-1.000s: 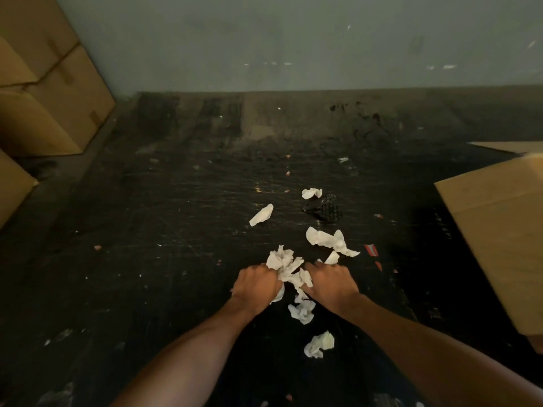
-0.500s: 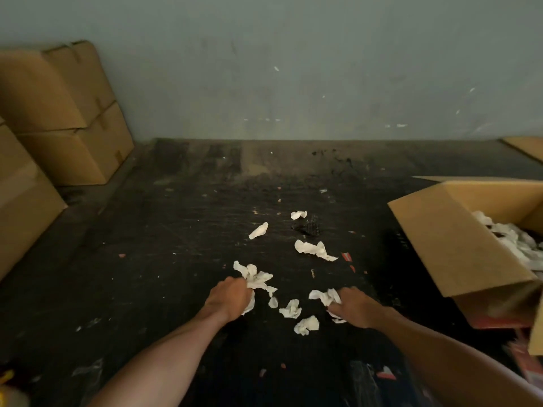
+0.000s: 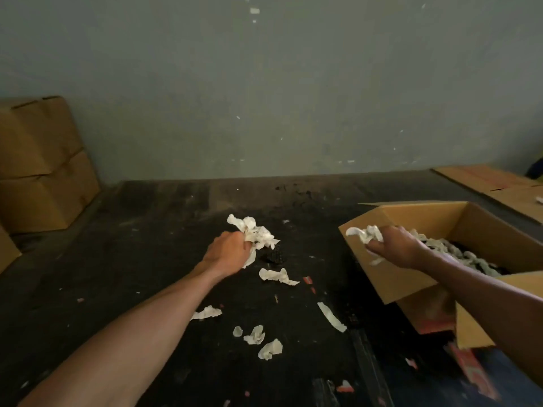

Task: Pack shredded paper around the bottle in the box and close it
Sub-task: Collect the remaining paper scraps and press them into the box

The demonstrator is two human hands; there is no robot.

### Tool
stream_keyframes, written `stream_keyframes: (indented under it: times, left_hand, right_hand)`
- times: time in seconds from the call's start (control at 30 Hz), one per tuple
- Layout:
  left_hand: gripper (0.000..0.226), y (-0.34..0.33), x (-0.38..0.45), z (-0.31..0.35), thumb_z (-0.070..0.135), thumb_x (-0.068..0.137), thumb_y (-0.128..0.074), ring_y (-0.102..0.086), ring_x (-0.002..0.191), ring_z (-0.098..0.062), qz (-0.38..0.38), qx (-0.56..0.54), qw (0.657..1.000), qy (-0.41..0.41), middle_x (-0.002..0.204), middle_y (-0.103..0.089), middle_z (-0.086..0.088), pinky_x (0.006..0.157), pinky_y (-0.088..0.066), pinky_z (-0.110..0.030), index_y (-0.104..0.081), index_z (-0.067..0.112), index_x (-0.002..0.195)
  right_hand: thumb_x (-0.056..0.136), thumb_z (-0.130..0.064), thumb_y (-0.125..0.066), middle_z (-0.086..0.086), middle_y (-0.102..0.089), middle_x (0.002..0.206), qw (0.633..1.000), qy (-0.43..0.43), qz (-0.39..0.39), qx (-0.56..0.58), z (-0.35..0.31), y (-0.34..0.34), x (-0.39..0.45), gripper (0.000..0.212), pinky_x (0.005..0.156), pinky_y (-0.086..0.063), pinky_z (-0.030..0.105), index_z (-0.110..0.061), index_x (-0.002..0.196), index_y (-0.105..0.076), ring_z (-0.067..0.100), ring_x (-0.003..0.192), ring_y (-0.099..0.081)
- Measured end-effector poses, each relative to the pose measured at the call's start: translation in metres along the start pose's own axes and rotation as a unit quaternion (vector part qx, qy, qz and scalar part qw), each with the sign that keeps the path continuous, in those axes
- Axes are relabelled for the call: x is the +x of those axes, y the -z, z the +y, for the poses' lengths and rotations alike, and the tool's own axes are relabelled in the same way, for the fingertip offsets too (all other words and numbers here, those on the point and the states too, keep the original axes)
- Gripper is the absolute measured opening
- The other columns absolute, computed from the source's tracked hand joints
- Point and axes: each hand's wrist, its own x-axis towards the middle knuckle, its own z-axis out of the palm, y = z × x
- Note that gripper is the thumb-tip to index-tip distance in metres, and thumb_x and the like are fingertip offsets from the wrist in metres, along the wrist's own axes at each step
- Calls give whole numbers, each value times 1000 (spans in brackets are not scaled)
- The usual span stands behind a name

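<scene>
An open cardboard box [image 3: 390, 268] sits at the right on the dark floor, with white shredded paper [image 3: 458, 254] inside over something dark; the bottle itself is hidden. My right hand [image 3: 395, 246] hovers at the box's near-left rim, closed on a wad of white paper [image 3: 365, 234]. My left hand [image 3: 229, 249] is raised over the floor left of the box, gripping a bigger bunch of paper [image 3: 255, 235]. Loose paper scraps [image 3: 277, 275] lie on the floor below and between my arms.
Stacked closed cardboard boxes [image 3: 41, 165] stand at the far left against the grey wall. Flattened cardboard [image 3: 496, 185] lies at the back right. A small dark lump [image 3: 274, 255] rests on the floor near my left hand. More scraps [image 3: 269, 349] lie nearer me.
Both hands have lifted off the floor with paper in them. My right hand has swung right to the box rim, and the view has tilted up and right, showing more of the box.
</scene>
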Motion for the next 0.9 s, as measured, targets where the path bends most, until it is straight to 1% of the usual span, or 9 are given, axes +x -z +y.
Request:
stream_keyframes:
  times: [0.23,0.33,0.43,0.53,0.67,0.73,0.8,0.87,0.9]
  left_hand:
    - [33,-4,41,133,34,95,-40,-55,68,-28,17,-45,995,-90,77,-57,-9,62,-39,-35,-45,20,65]
    - [35,-20,59,197,33,95,-42,-56,67,-29,16,-62,991,-118,73,-56,-8,60,-39,-35,-44,21,63]
    - [37,-43,80,266,31,94,-44,-52,62,-28,17,-83,987,-137,65,-51,-3,61,-38,-33,-42,20,58]
    - [39,-72,103,333,28,94,-45,-53,57,-25,19,-107,982,-153,57,-46,3,57,-37,-32,-42,20,56]
    - [36,-118,129,411,27,97,-46,-66,67,-31,-6,-129,980,-154,67,-62,-9,60,-52,-36,-57,12,65]
    - [37,-143,137,438,28,98,-45,-63,65,-27,-8,-121,983,-139,69,-61,-7,59,-47,-34,-57,11,68]
    - [33,-167,141,456,32,100,-44,-58,69,-21,-36,-95,987,-121,75,-58,-4,60,-40,-32,-56,14,75]
    - [24,-185,147,463,34,98,-50,-61,91,-23,-96,-77,986,-110,103,-63,-7,75,-48,-36,-62,14,103]
    - [35,-192,151,464,36,95,-55,-58,110,-27,-129,-53,984,-111,123,-59,-11,89,-49,-41,-58,15,122]
  right_hand:
    - [92,-31,-62,1,-69,74,997,-8,66,49,85,49,5,19,54,-51,32,-19,78,-63,11,60,-64]
    - [94,-31,-61,-3,-67,74,996,-13,81,40,126,59,13,20,51,-38,22,-25,75,-59,4,62,-58]
    - [94,-31,-60,-4,-66,72,996,-18,71,53,176,68,28,22,52,-38,23,-24,73,-60,12,65,-62]
    - [95,-30,-60,-7,-69,77,994,-10,52,92,231,79,46,17,56,-44,21,-25,79,-64,7,69,-65]
    - [96,-32,-59,-12,-66,80,995,-5,22,100,297,83,76,14,54,-42,13,-27,83,-62,1,68,-64]
    - [96,-33,-59,-9,-68,84,994,-12,-9,110,324,79,92,11,54,-43,12,-27,88,-62,2,70,-65]
    - [92,-40,-63,-12,-70,97,984,5,-68,163,345,75,104,13,70,-53,18,-33,103,-62,-1,81,-67]
    - [82,-49,-73,-14,-62,122,977,27,-123,173,361,72,115,44,94,-51,37,-45,121,-53,-3,105,-61]
    - [76,-51,-77,-8,-51,138,979,28,-150,132,367,70,122,67,103,-45,46,-46,134,-43,8,123,-53]
